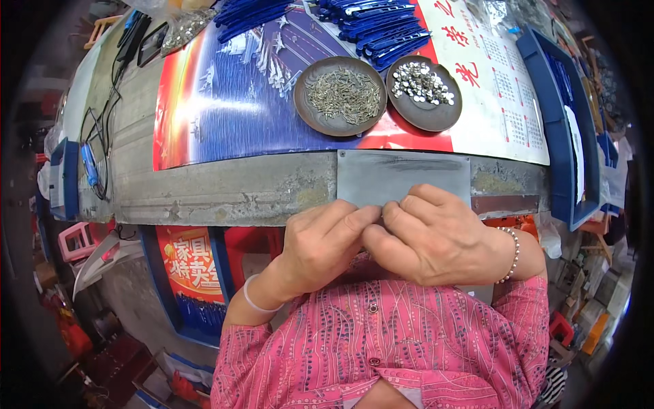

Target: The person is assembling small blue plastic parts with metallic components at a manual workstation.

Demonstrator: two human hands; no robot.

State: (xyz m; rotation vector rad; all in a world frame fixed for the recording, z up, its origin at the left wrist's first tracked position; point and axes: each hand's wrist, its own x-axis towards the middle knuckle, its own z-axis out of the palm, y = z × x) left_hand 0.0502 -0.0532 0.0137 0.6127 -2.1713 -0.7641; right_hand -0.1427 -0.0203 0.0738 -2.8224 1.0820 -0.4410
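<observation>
My left hand (pixel 320 240) and my right hand (pixel 436 238) meet at the fingertips just over the front edge of the table. Both have curled fingers with thumb and forefinger pinched together. Whatever they hold is too small or too hidden to make out. Under the fingertips lies a flat grey sheet (pixel 402 178) at the table edge. Beyond it stand two dark round plates. The left plate (pixel 304 112) bears many small, thin metal pins (pixel 344 95); the right plate (pixel 436 121) carries small shiny round metal pieces (pixel 422 83).
Bundles of slim blue items (pixel 375 31) lie at the back on a printed poster (pixel 259 116). A blue crate (pixel 555 129) stands at the right, a smaller blue bin (pixel 65 177) at the left. Another blue crate (pixel 160 286) sits below the table edge. Cables (pixel 102 136) trail at left.
</observation>
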